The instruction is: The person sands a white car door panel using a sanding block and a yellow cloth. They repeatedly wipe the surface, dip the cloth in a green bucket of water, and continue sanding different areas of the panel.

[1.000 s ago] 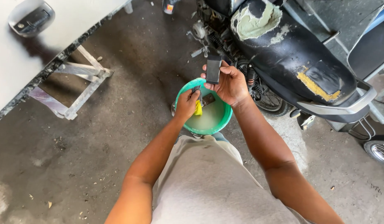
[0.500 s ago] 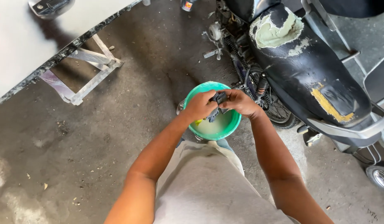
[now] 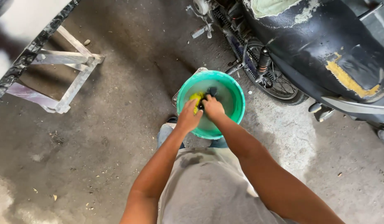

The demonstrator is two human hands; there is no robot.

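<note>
A green plastic bucket with cloudy water stands on the concrete floor in front of my feet. Both my hands are down inside it. My left hand grips a yellow sponge at the water's surface. My right hand is closed on a small dark grey piece, which pokes out past my fingers next to the sponge. The two hands touch each other over the water.
A black motorcycle with worn, patched bodywork stands at the upper right, its rear wheel and chain close to the bucket. A white panel on a metal trestle stand is at the upper left. Rough concrete floor lies all around.
My right hand held the dark piece up above the bucket a second ago. Both hands have since dropped into the bucket, and my view has shifted closer and downward.
</note>
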